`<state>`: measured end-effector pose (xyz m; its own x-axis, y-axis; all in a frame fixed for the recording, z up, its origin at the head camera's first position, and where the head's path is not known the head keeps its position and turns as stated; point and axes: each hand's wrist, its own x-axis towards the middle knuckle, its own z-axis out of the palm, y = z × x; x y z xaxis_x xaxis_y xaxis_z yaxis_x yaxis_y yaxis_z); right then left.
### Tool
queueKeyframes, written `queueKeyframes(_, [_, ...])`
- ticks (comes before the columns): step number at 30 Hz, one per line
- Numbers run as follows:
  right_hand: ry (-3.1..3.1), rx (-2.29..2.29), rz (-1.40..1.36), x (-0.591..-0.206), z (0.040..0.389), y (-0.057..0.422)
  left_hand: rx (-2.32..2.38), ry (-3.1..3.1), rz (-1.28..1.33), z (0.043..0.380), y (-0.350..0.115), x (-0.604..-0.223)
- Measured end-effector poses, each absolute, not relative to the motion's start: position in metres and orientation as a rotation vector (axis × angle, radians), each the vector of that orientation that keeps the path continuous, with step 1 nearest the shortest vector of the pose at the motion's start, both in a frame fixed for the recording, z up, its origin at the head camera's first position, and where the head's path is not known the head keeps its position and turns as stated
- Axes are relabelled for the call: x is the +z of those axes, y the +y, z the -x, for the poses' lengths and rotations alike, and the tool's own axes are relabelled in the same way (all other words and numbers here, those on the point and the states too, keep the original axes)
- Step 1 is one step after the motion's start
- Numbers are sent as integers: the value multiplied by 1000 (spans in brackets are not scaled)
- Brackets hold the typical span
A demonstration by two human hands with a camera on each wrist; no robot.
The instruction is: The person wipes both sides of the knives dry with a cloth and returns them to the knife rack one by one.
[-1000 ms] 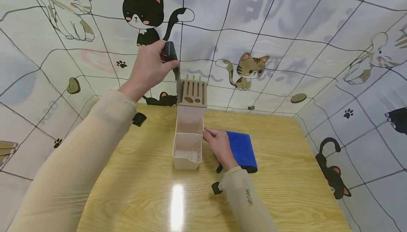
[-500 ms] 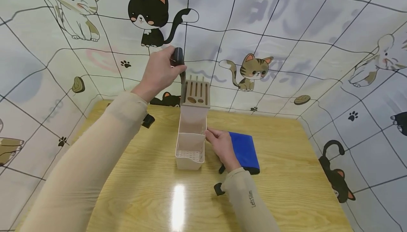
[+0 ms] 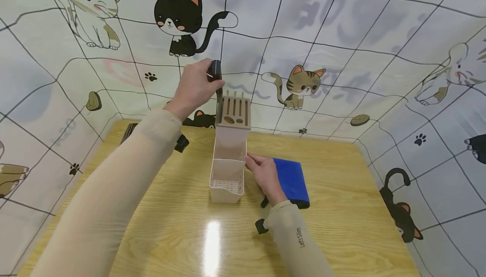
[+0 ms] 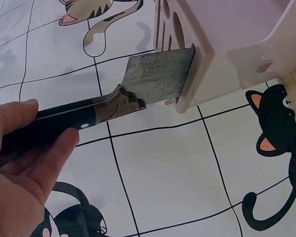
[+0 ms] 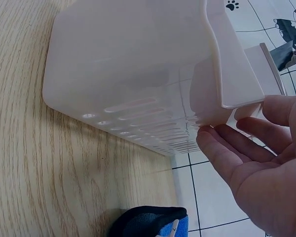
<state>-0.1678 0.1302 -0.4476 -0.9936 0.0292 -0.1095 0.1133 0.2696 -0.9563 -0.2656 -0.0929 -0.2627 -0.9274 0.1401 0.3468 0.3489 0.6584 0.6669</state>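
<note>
A pale pink plastic knife holder (image 3: 225,195) stands upright on the table, its taller back part topped by a beige slotted lid (image 3: 234,121). My left hand (image 3: 194,86) grips the black handle (image 3: 215,70) of a kitchen knife above the lid's left end. In the left wrist view the knife's broad grey blade (image 4: 160,75) runs partly into the slot at the lid's edge; its lower part is hidden inside. My right hand (image 3: 263,175) pinches the holder's right side, with thumb at the rim and fingers against the outer wall (image 5: 138,74) in the right wrist view.
A folded blue cloth item (image 3: 291,182) with black trim lies right of the holder, beside the right hand. A dark striped object (image 3: 128,133) shows partly behind the left sleeve at the table's far left. A cat-patterned cloth (image 3: 250,15) hangs close behind the table.
My left hand has lowered the knife, so more of its blade sits inside the lid. The right hand keeps its place on the holder, while the view has shifted slightly.
</note>
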Motion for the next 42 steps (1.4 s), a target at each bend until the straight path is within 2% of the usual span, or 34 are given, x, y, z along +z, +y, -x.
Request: queueKeyframes(42, [2488, -1838, -116, -449, 166, 130, -1061, -2720, 333, 278, -88, -287])
